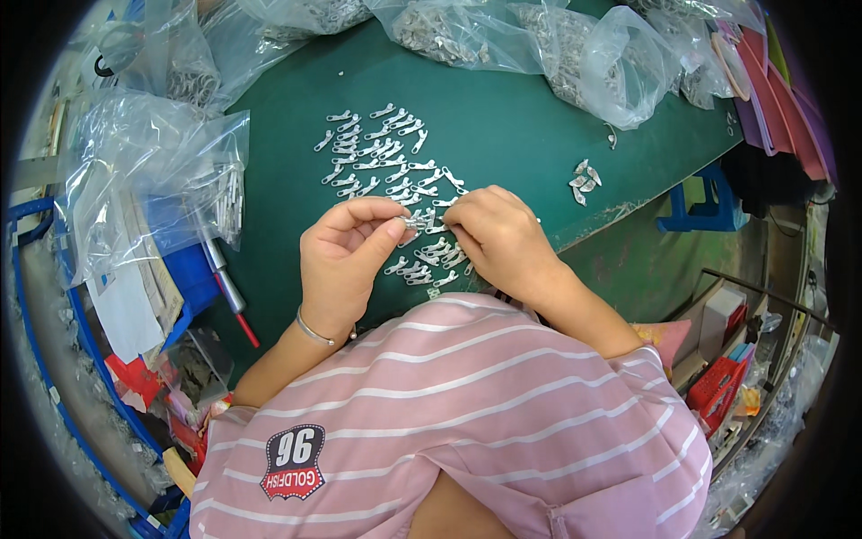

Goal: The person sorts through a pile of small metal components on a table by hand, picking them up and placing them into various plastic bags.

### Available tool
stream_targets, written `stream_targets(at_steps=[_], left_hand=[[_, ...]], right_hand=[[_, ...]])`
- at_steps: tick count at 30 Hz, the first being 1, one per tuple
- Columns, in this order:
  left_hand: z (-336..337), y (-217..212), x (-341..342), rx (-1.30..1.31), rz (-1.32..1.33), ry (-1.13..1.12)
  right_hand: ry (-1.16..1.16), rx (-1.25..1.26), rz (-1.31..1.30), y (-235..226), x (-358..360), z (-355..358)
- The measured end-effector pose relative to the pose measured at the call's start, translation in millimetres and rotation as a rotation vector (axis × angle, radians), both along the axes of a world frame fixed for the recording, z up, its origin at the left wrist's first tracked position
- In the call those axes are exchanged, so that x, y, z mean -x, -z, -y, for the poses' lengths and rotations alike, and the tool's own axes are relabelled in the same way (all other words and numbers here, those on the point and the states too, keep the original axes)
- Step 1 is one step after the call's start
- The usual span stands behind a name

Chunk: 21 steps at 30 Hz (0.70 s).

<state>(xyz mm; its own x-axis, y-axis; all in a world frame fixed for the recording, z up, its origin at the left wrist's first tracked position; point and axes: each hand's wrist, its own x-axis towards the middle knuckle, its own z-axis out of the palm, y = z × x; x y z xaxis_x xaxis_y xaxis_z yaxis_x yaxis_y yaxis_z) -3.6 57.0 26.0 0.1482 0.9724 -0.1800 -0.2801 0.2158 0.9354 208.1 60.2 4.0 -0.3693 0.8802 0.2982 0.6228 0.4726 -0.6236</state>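
Observation:
Many small silver zipper sliders (pixel 382 148) lie scattered over the middle of a green table (pixel 287 180). Between the thumb and fingertips of my left hand (pixel 346 256) are a few zipper sliders (pixel 416 221), held just above the tabletop. My right hand (pixel 503 238) is beside it, fingers bent and drawn together, with the tips down among the loose sliders. What those fingertips pinch, if anything, is hidden. Another group of zipper sliders (pixel 435 256) lies between my hands and the near edge.
Clear plastic bags of metal parts (pixel 467 36) line the far edge. A plastic bag (pixel 148 171) and a red-tipped pen (pixel 235 305) are at the left. Several silver pieces (pixel 584 182) lie apart at right. Beyond the right edge stand a blue stool (pixel 705 202) and a red basket (pixel 718 391).

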Motion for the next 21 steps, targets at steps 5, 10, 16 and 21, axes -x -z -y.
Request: stream_targets(at_steps=[5,10,16,21], left_hand=[[2.0,-0.6,-2.3,0.003,-0.034,0.085],[5.3,5.2,-4.8,-0.008,-0.003,0.158],[3.9,2.8,-7.6,0.023,0.070,0.177],[5.4,4.0,-7.4,0.012,0.061,0.174]], right_hand=[[0.080,0.103,-0.272,-8.4,-5.5,-2.0],[0.077,0.380,-0.615,-16.1,-5.9,3.5],[0.078,0.611,-1.006,-18.6,-2.0,12.2],[0.099,0.607,-1.029,-19.3,-0.8,12.6]])
